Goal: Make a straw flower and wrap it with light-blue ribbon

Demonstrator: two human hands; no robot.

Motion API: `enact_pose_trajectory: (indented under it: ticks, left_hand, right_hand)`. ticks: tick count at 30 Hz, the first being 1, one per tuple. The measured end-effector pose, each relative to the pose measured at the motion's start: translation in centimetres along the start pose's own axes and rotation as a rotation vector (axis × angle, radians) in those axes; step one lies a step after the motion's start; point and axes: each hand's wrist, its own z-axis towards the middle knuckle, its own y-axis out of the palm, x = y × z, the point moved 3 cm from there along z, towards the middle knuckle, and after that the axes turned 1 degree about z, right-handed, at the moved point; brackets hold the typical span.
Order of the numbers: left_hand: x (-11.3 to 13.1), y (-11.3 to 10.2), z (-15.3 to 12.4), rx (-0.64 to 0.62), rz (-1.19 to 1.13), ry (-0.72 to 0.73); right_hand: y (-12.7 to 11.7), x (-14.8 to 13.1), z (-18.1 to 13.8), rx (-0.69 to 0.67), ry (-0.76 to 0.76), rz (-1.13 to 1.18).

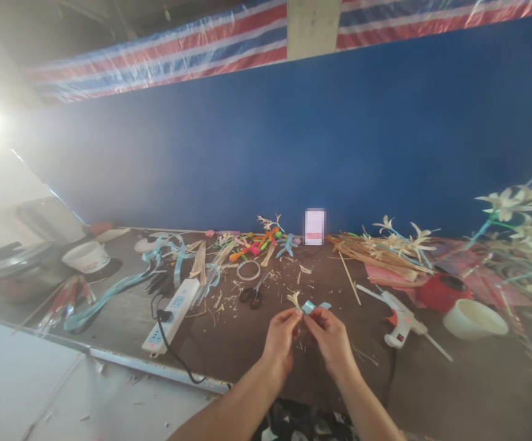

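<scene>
— Two hands over a big brown worktop (431,392) strewn with straw and ribbon scraps: what matters most?

— Keeping clear of the glue gun (401,318) lying near the right hand (332,340), I'd say. Scissors (253,295) sit further back.

— And the grip?

— Left hand (280,343) and right hand each pinch shut on the small blue ribbon piece (314,305), held just above the worktop between the fingertips. Best kept taut, I judge, with short, even folds.

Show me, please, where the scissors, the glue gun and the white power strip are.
scissors (253,296), head view, on the dark handles.
glue gun (401,318), head view, on the white body.
white power strip (174,312), head view, on the middle of its top face.
</scene>
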Motion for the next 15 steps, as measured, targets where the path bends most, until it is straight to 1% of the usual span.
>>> enact_pose_trajectory:
  ticks: [6, 10, 15]
  left_hand:
    - [-0.23, -0.03, 0.13, 0.010, 0.015, -0.031]
    - [-0.37, -0.15, 0.24, 0.003, -0.026, -0.024]
    - [0.50, 0.30, 0.15, -0.138, -0.052, 0.017]
  right_hand:
    - [0.18, 0.43, -0.14, 0.039, -0.029, 0.003]
    - [0.18, 0.26, -0.19, 0.047, -0.002, 0.064]
    - [-0.25, -0.18, 0.14, 0.005, 0.103, 0.185]
